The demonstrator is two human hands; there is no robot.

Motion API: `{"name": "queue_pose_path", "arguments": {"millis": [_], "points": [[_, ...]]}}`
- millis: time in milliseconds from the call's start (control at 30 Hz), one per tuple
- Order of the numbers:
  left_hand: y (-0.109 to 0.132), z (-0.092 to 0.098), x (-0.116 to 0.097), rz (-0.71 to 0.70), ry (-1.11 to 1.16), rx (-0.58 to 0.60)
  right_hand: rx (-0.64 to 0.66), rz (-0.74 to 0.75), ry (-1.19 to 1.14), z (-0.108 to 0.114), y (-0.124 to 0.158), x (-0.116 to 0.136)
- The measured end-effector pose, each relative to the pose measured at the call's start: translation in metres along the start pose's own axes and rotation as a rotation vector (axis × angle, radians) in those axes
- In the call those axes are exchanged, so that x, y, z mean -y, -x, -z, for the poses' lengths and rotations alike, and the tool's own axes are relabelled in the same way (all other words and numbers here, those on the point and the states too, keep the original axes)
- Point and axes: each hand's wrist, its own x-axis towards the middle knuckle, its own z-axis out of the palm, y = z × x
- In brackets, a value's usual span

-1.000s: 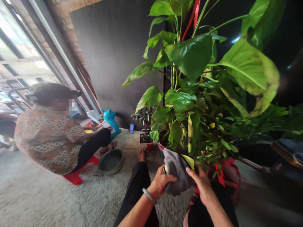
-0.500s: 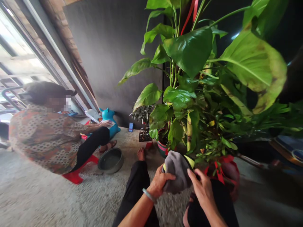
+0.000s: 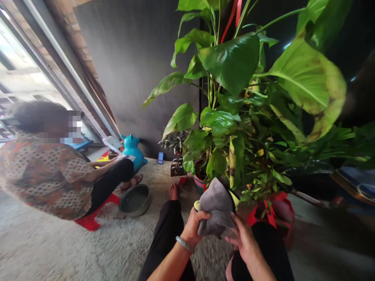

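A grey cloth (image 3: 216,207) with yellow-green and black edging is stretched between my two hands, above the gap between my knees. My left hand (image 3: 193,226), with a pale bangle at the wrist, grips its left side, thumb lying on top. At the lower right edge of the cloth, my right hand (image 3: 241,236) pinches it between thumb and forefinger, while the other fingers are loosely curled below. The underside of the cloth is hidden.
Large potted plants (image 3: 228,62) rise just beyond my hands. A dark basin (image 3: 135,200) sits on the floor at left, near a person (image 3: 52,175) on a red stool (image 3: 89,221). Behind are a blue toy (image 3: 131,150) and a phone (image 3: 160,157).
The cloth has been spread and now peaks at its top. My right hand's fingers have shifted lower on it. The person at left has moved their hand back from the blue toy.
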Motion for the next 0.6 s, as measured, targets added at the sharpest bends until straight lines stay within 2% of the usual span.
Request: {"name": "queue_pose_path", "arguments": {"millis": [133,233,367,433,500,600], "points": [[-0.002,0.003,0.013,0.004,0.024,0.026,0.227,-0.14,-0.252,-0.007,0.008,0.004],[-0.003,0.002,0.018,0.022,0.059,0.035,0.359,-0.176,-0.472,-0.005,0.012,0.012],[0.0,-0.003,0.017,-0.043,0.04,0.027,0.492,-0.095,-0.384,0.002,0.013,0.013],[0.003,-0.005,0.018,-0.079,-0.011,-0.002,0.472,-0.057,-0.263,0.002,0.015,0.011],[0.006,-0.005,0.021,-0.094,-0.089,-0.025,0.377,-0.017,-0.145,-0.002,0.019,0.012],[0.008,-0.003,0.023,-0.037,-0.148,0.035,0.237,0.018,-0.085,-0.009,0.023,0.018]]}}
